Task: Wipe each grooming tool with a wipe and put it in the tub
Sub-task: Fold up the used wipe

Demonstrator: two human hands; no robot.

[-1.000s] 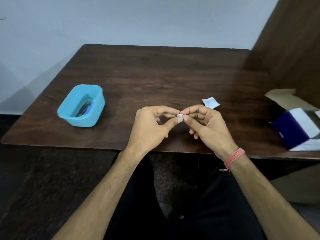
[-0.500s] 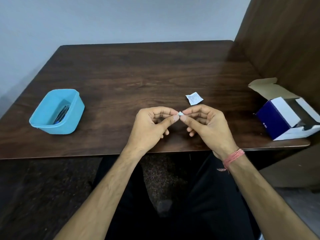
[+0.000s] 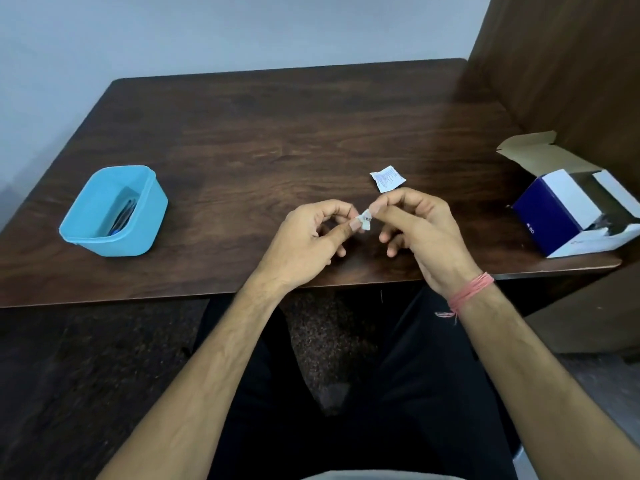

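Both hands meet over the near-centre of the dark wood tabletop [image 3: 277,140], just above its front edge. Left hand [image 3: 304,242] has thumb + forefinger curled in, pinching one side of a small crumpled white wipe [image 3: 365,221]; other fingers tucked under. Right hand [image 3: 420,233] pinches the opposite side w/ thumb + forefinger, remaining fingers loosely bent below. Wipe sits right btwn the two sets of fingertips, held off the surface. Whether a tool is inside it, can't tell, too small.

Blue tub [image 3: 114,211] stands on the left part of the tabletop, well apart from the hands; dark slim items w/ a bit of blue lie inside along its right wall, details unclear. A torn white sachet [image 3: 387,178] lies flat just beyond the right hand. Open blue-and-white box [image 3: 568,216] at the right edge, flap up, near the brown wood panel [image 3: 571,64]. Pink thread band [image 3: 471,292] on the right wrist.
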